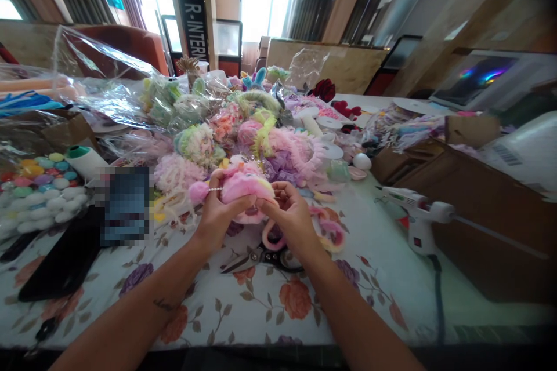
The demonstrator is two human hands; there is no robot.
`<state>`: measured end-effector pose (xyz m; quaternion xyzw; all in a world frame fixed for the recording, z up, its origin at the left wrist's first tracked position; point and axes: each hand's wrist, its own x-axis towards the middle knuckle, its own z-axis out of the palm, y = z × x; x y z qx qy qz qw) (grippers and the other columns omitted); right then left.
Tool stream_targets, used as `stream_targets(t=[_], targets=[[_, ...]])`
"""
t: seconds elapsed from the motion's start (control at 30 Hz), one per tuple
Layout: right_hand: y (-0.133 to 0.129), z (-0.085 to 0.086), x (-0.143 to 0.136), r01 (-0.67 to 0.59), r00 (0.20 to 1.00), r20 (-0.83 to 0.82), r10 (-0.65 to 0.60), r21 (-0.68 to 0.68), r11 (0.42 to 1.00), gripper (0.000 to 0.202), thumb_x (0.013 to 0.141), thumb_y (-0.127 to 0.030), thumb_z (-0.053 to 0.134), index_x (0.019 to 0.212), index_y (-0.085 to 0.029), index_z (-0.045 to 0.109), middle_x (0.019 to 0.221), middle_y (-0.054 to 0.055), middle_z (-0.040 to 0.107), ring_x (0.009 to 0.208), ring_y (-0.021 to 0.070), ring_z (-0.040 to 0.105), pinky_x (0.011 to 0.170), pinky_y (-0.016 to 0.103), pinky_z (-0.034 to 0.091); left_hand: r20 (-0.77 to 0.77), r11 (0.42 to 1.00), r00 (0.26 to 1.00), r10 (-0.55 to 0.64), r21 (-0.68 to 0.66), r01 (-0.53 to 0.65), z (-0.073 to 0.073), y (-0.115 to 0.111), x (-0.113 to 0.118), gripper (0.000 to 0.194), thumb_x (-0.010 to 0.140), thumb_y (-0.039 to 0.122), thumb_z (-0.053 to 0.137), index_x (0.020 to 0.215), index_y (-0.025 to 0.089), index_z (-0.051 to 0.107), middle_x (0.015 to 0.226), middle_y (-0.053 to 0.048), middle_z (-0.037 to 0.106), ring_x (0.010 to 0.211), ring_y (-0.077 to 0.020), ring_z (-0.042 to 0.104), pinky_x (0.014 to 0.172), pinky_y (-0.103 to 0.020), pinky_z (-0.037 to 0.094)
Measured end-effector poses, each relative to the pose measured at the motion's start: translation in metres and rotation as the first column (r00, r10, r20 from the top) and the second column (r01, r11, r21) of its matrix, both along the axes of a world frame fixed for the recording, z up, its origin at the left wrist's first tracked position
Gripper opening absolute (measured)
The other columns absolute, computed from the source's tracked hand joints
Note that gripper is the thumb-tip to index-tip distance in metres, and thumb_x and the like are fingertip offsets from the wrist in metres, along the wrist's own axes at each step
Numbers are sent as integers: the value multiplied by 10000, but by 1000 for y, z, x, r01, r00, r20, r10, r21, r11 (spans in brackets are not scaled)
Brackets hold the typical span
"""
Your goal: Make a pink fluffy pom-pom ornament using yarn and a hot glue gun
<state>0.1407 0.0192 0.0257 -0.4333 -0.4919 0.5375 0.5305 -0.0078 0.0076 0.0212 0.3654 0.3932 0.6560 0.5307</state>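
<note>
Between both hands, a little above the table, is a fluffy pink plush piece (247, 183) with a touch of yellow on its right. My left hand (217, 208) grips its left side, thumb across the front. A pink pompom (198, 192) hangs there on a short beaded chain. My right hand (290, 211) pinches the lower right edge, its fingers curled in. Under the right hand, a fuzzy pink and yellow strip (333, 232) lies curled on the floral cloth. Dark-handled pruning shears (256, 257) rest just below the hands, partly hidden by the right wrist.
Yarn and fluffy trims (248, 116) heap up behind the hands. To the left are a bag of pompoms (43, 197), a white thread cone (87, 162), a black phone-like slab (61, 261) and a pixelated object. A white glue gun (420, 214) leans by a cardboard box (483, 232) on the right.
</note>
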Motion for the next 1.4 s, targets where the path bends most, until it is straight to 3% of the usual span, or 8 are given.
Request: stream_targets(t=[0.23,0.7,1.07,1.27,1.4], targets=[[4,-5,3,-10,1000,6,9,29,1000,469,642,-444,895,958,-218,632,840,-16,655,771,154,609,688,260,484,15,996,997,-73,-46,73,3,2,0,657,642,267,889,1204,227,552,1032,-8,639,822,-139,626,721,-257,542],[-1,-4,-2,36,999,38,-39,62,997,403,654,-451,878,832,-219,601,717,-33,639,659,144,575,616,256,472,24,999,999,-33,9,33,-4,5,0,557,636,238,896,1059,232,533,898,46,633,747,-110,602,661,-209,519],[2,-5,1,58,998,10,-59,49,997,485,671,-520,871,948,-213,616,847,2,661,749,169,622,669,273,490,41,988,987,-155,8,154,3,4,-3,565,717,437,848,1175,247,578,1070,-51,677,944,-230,680,784,-317,568],[1,-6,2,54,998,39,-58,89,995,477,706,-538,852,949,-214,601,852,-8,625,768,162,602,678,268,476,-74,993,991,-114,3,115,-6,6,-6,793,610,254,919,1310,305,551,1322,-44,612,1085,-231,655,901,-334,551],[0,-5,1,55,996,68,-62,106,993,463,710,-546,840,930,-216,600,860,-2,636,773,171,619,672,271,479,-91,995,991,-99,7,100,-8,7,-6,782,573,217,943,1267,321,597,1302,-42,633,1099,-271,652,887,-362,562]])
